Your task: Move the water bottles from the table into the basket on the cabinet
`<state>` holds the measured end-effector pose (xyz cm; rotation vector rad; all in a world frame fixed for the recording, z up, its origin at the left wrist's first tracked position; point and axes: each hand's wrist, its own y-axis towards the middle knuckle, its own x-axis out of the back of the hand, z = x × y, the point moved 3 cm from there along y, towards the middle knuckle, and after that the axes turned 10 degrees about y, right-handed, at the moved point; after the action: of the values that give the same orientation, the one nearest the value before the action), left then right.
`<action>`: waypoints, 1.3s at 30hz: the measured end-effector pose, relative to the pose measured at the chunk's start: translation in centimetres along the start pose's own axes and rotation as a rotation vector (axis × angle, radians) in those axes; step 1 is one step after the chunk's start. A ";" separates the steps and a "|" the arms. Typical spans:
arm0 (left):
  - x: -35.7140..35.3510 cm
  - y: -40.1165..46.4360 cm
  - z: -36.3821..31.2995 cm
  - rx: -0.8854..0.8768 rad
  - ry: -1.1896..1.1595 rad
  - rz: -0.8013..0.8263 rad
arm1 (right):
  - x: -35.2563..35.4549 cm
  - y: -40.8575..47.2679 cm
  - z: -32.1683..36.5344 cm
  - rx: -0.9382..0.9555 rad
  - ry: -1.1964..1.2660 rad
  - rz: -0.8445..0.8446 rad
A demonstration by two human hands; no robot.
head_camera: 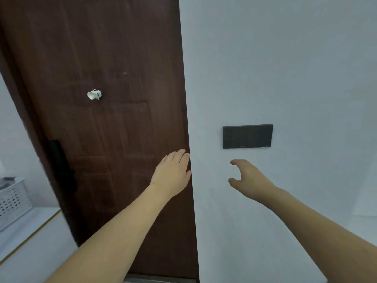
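You are reaching both bare arms forward and neither hand is carrying anything. Your left hand (172,170) is showing its back to the camera with the fingers held straight and together, hanging in front of the right edge of the dark brown door (106,123); from this view it is not possible to tell whether the fingertips are touching the wood. Your right hand (247,176) is hovering in front of the white wall (285,58), just below and a little left of the dark rectangular switch panel (247,136), with its fingers loosely curved and the thumb spread apart from them, closing on nothing. No water bottles are showing anywhere in the head view, so their place cannot be told from here. The basket (13,199), white and perforated with rows of small holes, is sitting at the far left edge on top of the white cabinet (30,237), only partly inside the frame; something dark is lying at its top, too blurred to identify. On the door, a black lock handle (63,166) is sitting near the left edge, and a small white object (94,94) is sticking out higher up, well apart from both hands.
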<state>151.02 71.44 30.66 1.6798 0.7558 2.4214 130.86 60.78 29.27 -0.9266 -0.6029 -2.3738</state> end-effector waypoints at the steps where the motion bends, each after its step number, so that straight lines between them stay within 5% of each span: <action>1: 0.3 0.3 -0.8 -0.003 -0.009 -0.002 | 0.5 -0.3 -0.3 0.003 0.005 -0.005; 23: 10.0 2.6 -30.9 0.101 -0.089 0.012 | 22.5 -10.8 -19.7 0.054 -0.006 0.033; 39: 12.5 6.1 -46.5 0.139 -0.109 0.043 | 34.5 -14.7 -31.7 0.038 -0.040 0.003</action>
<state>105.43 54.68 31.57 1.8798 0.8989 2.3313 84.77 43.75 29.63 -0.9592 -0.6593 -2.3377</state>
